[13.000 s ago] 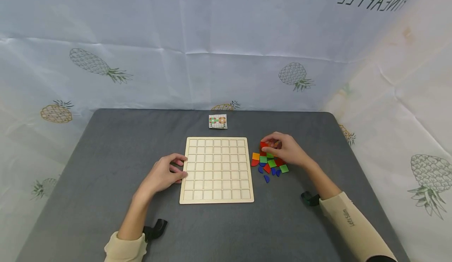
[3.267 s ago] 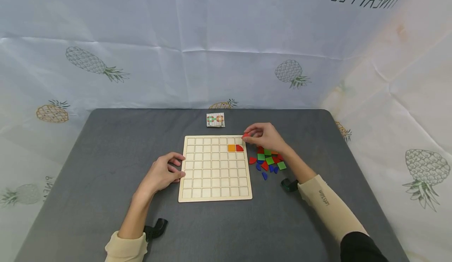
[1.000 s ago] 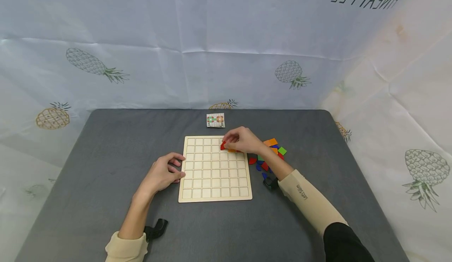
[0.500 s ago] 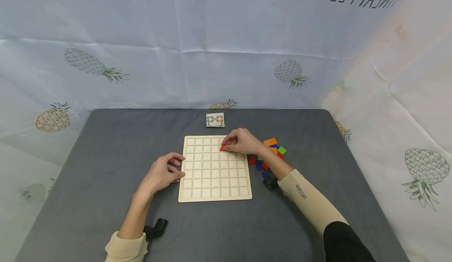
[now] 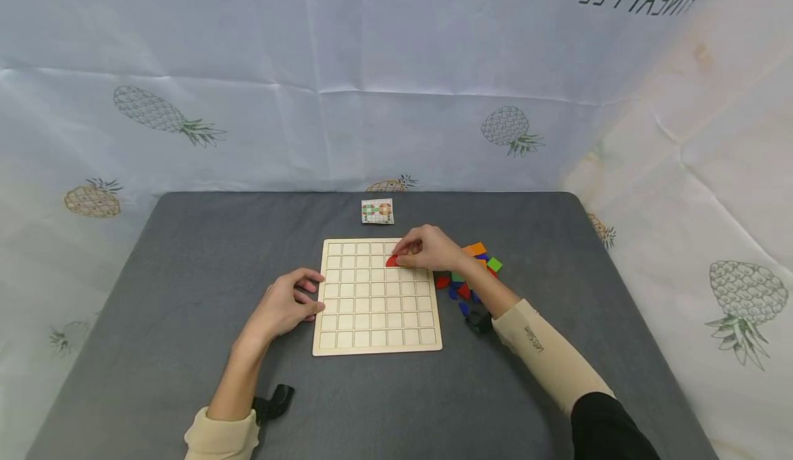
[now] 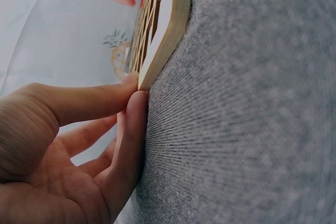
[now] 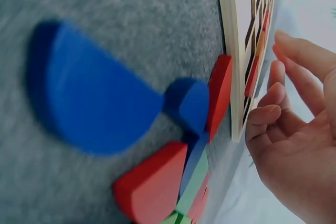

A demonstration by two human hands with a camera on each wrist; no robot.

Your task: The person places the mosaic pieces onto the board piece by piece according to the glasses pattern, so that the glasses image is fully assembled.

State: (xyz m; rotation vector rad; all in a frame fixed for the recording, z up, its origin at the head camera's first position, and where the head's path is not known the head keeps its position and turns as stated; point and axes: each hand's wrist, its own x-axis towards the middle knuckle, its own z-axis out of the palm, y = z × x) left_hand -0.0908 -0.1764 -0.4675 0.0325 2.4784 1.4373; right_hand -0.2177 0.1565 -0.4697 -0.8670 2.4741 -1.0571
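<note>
A wooden grid board (image 5: 378,301) lies on the grey table. My left hand (image 5: 283,305) grips its left edge; the left wrist view shows thumb and finger meeting at the board's edge (image 6: 167,45). Over the upper right squares is my right hand (image 5: 427,248), its fingertips beside a red rounded tile (image 5: 392,261) that lies in the second row. In the right wrist view the right hand's curved fingers (image 7: 302,56) stand slightly off the tiles on the board, holding nothing visible. From the head camera, this hand hides the other tiles in that row.
Right of the board lies a pile of loose tiles, partly under the right forearm: orange (image 5: 478,248), green (image 5: 494,264), red (image 5: 442,281) and blue (image 5: 464,308). A small printed pattern card (image 5: 377,211) lies behind the board. A patterned cloth (image 5: 396,88) hangs behind the table.
Since 3.3 s ago, my right hand has carried the red tile from the board's right edge left into the second row. In the last half second its fingers drew slightly right, off the tile.
</note>
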